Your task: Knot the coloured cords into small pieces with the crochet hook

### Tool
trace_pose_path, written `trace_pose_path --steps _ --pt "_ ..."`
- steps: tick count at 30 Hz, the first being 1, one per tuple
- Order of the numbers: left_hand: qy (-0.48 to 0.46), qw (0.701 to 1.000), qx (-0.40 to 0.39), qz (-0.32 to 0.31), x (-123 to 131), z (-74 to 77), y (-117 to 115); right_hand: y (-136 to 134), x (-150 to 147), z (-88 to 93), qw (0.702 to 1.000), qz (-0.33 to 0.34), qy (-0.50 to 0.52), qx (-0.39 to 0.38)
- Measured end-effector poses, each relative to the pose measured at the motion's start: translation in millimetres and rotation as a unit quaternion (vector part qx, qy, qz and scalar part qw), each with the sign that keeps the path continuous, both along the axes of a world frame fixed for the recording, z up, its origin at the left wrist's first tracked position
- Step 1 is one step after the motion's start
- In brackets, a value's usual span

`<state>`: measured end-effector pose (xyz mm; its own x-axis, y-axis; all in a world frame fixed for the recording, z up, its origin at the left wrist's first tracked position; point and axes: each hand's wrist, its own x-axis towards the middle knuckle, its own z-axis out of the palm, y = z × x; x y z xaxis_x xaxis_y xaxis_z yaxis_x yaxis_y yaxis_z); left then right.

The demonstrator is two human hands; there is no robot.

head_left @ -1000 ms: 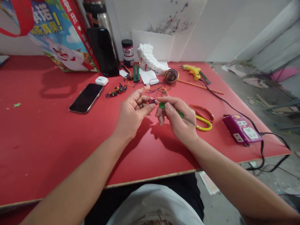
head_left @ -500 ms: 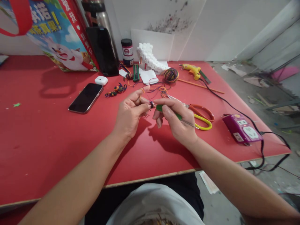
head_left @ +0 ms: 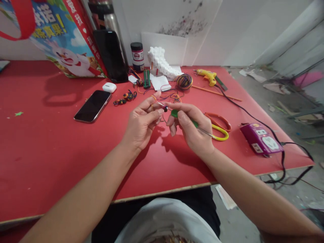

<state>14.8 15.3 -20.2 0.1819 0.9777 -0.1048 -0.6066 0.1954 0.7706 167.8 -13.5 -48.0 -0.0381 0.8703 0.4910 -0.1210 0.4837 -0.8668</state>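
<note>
My right hand [head_left: 193, 126] grips a crochet hook [head_left: 174, 113] by its green handle, the metal tip pointing left. Between the thumb and fingers of my left hand [head_left: 143, 123] is a small dark piece of crochet [head_left: 165, 109], and the hook's tip passes through or just over it. Orange yarn [head_left: 153, 98] is looped round my raised left index finger. Strands trail back toward a multicoloured yarn ball [head_left: 184, 81] behind my hands. Scissors [head_left: 221, 133] with orange and yellow handles lie beside my right hand, their blades hidden behind it.
On the red table [head_left: 76, 162] are a phone [head_left: 93, 106], a white earbud case [head_left: 109, 87], a crocheted strip [head_left: 125, 97], a yellow glue gun [head_left: 208, 77] and a purple power socket [head_left: 262, 137] with a black cable. A printed bag [head_left: 71, 44] and a jar [head_left: 137, 57] stand behind.
The hook's metal tip now shows beyond the dark crochet piece, up and to the left. My right hand has shifted slightly to the right; my left hand stays nearly still.
</note>
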Motion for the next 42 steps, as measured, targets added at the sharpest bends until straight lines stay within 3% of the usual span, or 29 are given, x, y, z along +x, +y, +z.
trace_pose_path --steps 9,15,32,37,40,42 --pt "0.010 1.000 0.011 -0.014 0 -6.1 2 0 -2 -1.0 0.999 0.011 0.024 -0.031" --pt "0.053 0.998 0.046 0.001 1 -6.7 1 1 -5 -3.4 0.998 -0.034 0.038 -0.040" --pt "0.110 0.991 0.080 0.016 -1 -7.0 -2 3 -1 -6.6 0.999 0.004 0.042 -0.032" --pt "0.143 0.984 0.102 0.034 6 -9.2 -7 2 -2 -9.6 0.992 -0.096 -0.083 0.012" --pt "0.132 0.986 0.090 0.036 9 -8.1 -8 -2 -4 -9.4 0.963 -0.181 -0.176 0.096" --pt "0.107 0.992 0.070 0.019 9 -7.2 -8 -4 -4 -8.6 0.946 -0.202 -0.207 0.145"
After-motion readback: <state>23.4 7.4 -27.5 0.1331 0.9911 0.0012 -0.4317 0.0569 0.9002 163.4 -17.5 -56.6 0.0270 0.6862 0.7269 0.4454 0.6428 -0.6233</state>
